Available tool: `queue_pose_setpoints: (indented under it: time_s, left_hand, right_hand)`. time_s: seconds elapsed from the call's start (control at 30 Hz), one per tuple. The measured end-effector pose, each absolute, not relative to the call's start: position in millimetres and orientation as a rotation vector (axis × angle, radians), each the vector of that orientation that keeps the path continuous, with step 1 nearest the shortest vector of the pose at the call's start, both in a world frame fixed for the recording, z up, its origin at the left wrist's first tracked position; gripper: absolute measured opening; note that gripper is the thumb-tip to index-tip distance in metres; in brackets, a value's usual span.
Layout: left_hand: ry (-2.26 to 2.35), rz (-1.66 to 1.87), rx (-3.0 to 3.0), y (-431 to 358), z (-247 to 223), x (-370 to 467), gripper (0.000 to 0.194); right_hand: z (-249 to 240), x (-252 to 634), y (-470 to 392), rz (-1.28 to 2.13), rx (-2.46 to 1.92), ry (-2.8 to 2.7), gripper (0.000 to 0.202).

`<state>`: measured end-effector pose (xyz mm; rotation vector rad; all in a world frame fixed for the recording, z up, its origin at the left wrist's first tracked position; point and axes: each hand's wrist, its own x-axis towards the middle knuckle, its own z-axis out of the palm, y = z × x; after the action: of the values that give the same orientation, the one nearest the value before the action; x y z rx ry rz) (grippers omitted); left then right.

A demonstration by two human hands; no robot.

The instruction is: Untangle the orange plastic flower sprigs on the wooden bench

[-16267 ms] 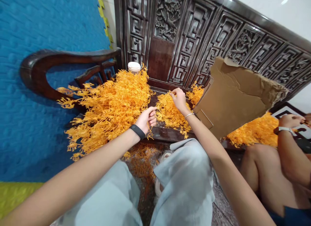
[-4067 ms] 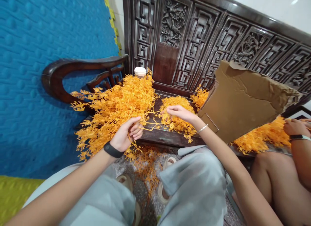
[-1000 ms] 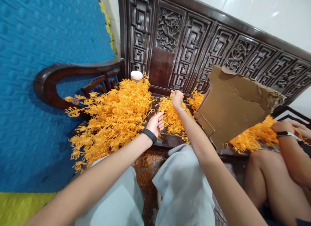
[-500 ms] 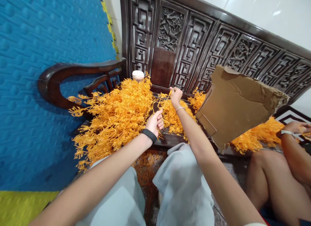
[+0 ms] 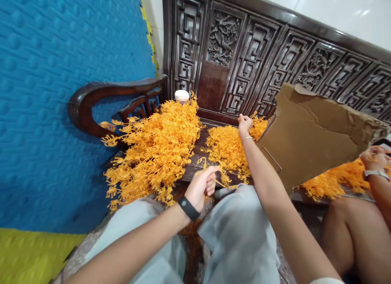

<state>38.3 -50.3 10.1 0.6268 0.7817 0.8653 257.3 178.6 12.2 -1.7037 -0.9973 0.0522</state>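
Observation:
My left hand (image 5: 199,188) is low, above my knees, its fingers closed round a thin orange artificial flower stem (image 5: 225,179) whose ends stick out on both sides. My right hand (image 5: 245,125) is farther forward and to the right, fingers bent together near the bench back; whatever they hold, if anything, is too small to make out. Below it, partly covered by the forearm, lies a pile of small orange artificial flowers (image 5: 226,143). To the left, a large heap of long-stemmed orange artificial flowers (image 5: 159,147) spreads across the bench end.
A brown cardboard piece (image 5: 317,133) leans on the bench at the right. Behind the large heap stands a white-lidded jar (image 5: 182,96). The dark wooden bench has a carved back (image 5: 214,84) and curved armrest (image 5: 80,109). Another person's hand (image 5: 377,156) is at the far right.
My left hand has come down towards my lap with the stem. My right hand has moved away from it to the right. The view has shifted slightly.

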Motion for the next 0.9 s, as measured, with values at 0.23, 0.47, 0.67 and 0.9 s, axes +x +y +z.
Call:
queue_pose_setpoints:
  time_s: [0.23,0.47,0.67,0.9]
  left_hand:
    - [0.812,0.893,0.707,-22,-7,3,0.044]
    - [0.736,0.966,0.720,-12,1,-17,0.042]
    - [0.633,1.099,0.680,-5,13,-16,0.045]
    - [0.510,1.208,0.695,1,21,-19,0.042]
  right_hand:
    - [1,274,178,0.046,-1.732,-1.219,0.018]
    - [-8,294,162,0.151,-1.820,-1.284,0.013]
    - [5,281,145,0.234,-1.666,-1.327,0.012]
    - [28,246,77,1.093,-1.323,-1.690,0.053]
